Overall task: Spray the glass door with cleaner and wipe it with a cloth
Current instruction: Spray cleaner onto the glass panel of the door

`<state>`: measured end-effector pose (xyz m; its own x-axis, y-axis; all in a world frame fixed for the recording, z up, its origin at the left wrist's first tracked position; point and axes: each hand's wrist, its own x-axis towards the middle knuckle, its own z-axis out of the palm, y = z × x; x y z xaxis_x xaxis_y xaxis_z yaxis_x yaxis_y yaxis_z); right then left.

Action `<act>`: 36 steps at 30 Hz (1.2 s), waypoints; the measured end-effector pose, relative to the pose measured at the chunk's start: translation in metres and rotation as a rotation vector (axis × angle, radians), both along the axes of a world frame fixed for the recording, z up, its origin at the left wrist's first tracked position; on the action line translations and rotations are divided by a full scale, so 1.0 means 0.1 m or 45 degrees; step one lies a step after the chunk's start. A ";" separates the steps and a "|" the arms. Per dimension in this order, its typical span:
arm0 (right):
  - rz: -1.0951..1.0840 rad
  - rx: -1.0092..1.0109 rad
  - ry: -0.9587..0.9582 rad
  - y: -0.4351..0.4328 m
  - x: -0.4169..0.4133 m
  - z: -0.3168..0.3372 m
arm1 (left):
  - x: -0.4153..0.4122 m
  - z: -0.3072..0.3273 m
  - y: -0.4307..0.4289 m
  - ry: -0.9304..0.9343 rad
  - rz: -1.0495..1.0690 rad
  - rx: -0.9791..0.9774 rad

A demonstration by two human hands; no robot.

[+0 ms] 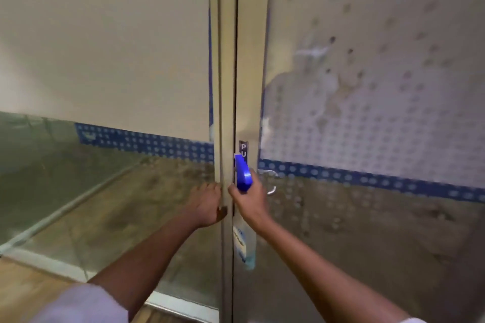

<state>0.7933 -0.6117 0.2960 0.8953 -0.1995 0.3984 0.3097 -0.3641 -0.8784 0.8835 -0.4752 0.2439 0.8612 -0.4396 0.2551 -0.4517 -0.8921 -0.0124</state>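
Observation:
A glass door (pixel 367 217) with a dotted frosted film and a blue band fills the right half of the head view. My right hand (pixel 249 204) grips a spray bottle (pixel 242 176) with a blue trigger head, held upright in front of the door's frame near the metal handle (pixel 271 182). The bottle's clear body with a label hangs below my wrist. My left hand (pixel 207 204) rests flat against the door frame's edge, fingers spread, holding nothing. No cloth is in view.
A fixed glass panel (pixel 105 178) with frosted film stands on the left. A beige frame post (pixel 227 86) separates it from the door. A small push sign (pixel 243 148) sits above the handle. Wooden floor (pixel 26 283) shows at the lower left.

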 end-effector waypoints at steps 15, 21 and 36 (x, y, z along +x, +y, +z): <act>-0.403 -0.040 -0.149 -1.29 0.38 0.67 | 1.17 1.37 -1.79 -0.776 -0.294 -0.039; -0.426 -0.165 -0.166 -1.82 0.57 0.98 | 1.67 1.88 -2.13 -0.955 -0.435 -0.103; -0.473 -0.578 -0.298 -2.14 0.93 1.98 | 2.15 1.91 -2.34 -1.173 -0.515 -0.250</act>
